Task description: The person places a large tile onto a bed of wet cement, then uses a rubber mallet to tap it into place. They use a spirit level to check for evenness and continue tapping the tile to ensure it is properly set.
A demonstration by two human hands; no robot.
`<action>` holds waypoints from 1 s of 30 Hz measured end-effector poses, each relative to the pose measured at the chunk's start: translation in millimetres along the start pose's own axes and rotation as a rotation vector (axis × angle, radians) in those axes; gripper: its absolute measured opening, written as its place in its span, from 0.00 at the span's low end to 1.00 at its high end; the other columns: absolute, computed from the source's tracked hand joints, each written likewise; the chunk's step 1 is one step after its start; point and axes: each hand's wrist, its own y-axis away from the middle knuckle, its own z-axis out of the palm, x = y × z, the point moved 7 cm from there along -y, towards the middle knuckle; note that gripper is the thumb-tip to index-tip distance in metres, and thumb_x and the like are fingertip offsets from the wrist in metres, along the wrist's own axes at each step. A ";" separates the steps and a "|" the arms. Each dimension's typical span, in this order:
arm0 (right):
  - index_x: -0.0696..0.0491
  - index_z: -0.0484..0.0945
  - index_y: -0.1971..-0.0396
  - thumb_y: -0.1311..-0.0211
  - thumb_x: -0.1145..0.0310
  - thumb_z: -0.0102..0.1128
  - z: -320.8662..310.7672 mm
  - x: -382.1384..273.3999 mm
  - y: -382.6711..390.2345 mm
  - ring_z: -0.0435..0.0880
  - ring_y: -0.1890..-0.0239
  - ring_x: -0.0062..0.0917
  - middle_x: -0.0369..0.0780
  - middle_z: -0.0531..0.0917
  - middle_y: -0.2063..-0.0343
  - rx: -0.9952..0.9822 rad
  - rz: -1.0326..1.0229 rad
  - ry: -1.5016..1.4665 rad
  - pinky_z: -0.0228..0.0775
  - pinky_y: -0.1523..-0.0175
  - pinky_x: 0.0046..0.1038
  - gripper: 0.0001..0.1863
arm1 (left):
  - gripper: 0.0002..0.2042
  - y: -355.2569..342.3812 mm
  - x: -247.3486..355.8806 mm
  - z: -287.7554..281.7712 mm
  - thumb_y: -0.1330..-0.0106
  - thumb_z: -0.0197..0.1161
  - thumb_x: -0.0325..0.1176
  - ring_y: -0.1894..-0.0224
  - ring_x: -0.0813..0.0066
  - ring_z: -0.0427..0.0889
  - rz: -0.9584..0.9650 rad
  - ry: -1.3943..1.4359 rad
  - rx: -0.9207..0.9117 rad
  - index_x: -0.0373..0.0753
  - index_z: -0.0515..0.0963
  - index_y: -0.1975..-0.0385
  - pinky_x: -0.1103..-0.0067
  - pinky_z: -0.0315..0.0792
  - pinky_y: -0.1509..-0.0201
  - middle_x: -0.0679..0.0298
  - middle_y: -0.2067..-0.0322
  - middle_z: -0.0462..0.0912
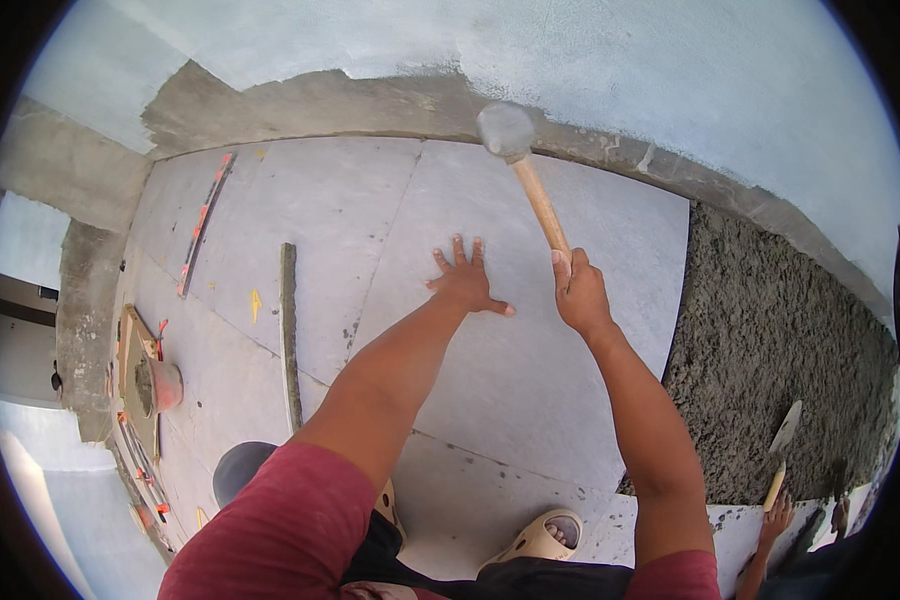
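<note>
My left hand point(462, 283) presses palm down on a large grey floor tile point(510, 370), fingers spread. In my right hand point(580, 292) is the wooden handle of a mallet point(542, 200), gripped near its lower end. The mallet's pale grey head, slightly blurred, points toward the wall and appears above the tile; whether it touches anything I cannot tell. Along the tile's right edge lies a bed of wet mortar point(770, 350). My feet, in beige clogs point(542, 535), are on the tiles close to me.
A straight bar point(288, 335) and a red-and-black level point(206, 225) lie on the tiles at left. Beyond them stand a bucket point(160, 386) and tools. At lower right another person's hand point(778, 516) is at a trowel point(786, 428) on the mortar. A half-painted wall point(620, 80) bounds the far side.
</note>
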 end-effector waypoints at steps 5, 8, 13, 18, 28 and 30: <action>0.61 0.74 0.71 0.24 0.49 0.46 -14.0 -56.9 -42.1 0.82 0.76 0.47 0.53 0.79 0.82 -0.180 0.086 -0.001 0.69 0.69 0.46 0.27 | 0.74 1.1 -4.7 2.5 0.61 0.74 0.73 0.25 0.32 0.25 -0.015 0.012 0.000 0.47 0.25 0.24 0.38 0.62 0.35 0.52 0.24 0.22; 0.57 0.70 0.75 0.24 0.44 0.43 -30.2 -92.9 -31.2 0.82 0.79 0.27 0.41 0.74 0.85 -0.047 -0.079 -0.142 0.74 0.70 0.34 0.30 | 0.74 4.6 -6.7 0.6 0.61 0.73 0.73 0.25 0.31 0.26 -0.020 0.007 -0.005 0.46 0.25 0.24 0.39 0.64 0.35 0.50 0.24 0.22; 0.62 0.75 0.72 0.25 0.44 0.45 9.8 -3.6 -11.7 0.83 0.76 0.46 0.53 0.80 0.81 -0.019 -0.004 0.083 0.73 0.69 0.41 0.32 | 0.75 7.2 13.0 -7.6 0.61 0.72 0.74 0.26 0.29 0.26 0.038 -0.011 0.014 0.43 0.25 0.25 0.40 0.65 0.36 0.45 0.25 0.22; 0.60 0.74 0.74 0.24 0.44 0.44 -11.1 -51.2 -36.2 0.83 0.79 0.40 0.51 0.81 0.81 -0.214 0.206 -0.019 0.72 0.71 0.40 0.32 | 0.74 0.9 -9.2 -4.2 0.62 0.74 0.73 0.25 0.30 0.26 -0.012 0.008 0.029 0.47 0.25 0.24 0.38 0.64 0.36 0.49 0.24 0.23; 0.58 0.69 0.77 0.24 0.44 0.45 -61.9 36.9 20.3 0.77 0.83 0.24 0.38 0.70 0.88 -0.051 0.319 0.038 0.68 0.76 0.33 0.31 | 0.75 -1.6 3.2 2.9 0.62 0.73 0.73 0.26 0.28 0.27 0.023 0.020 0.013 0.46 0.24 0.25 0.36 0.63 0.37 0.48 0.24 0.22; 0.57 0.70 0.76 0.24 0.43 0.44 -68.5 -4.0 15.4 0.75 0.83 0.20 0.37 0.71 0.87 -0.151 0.417 -0.072 0.66 0.77 0.29 0.31 | 0.75 -3.4 -8.2 4.8 0.62 0.73 0.74 0.26 0.29 0.26 0.011 0.034 0.004 0.47 0.23 0.25 0.36 0.62 0.36 0.49 0.24 0.22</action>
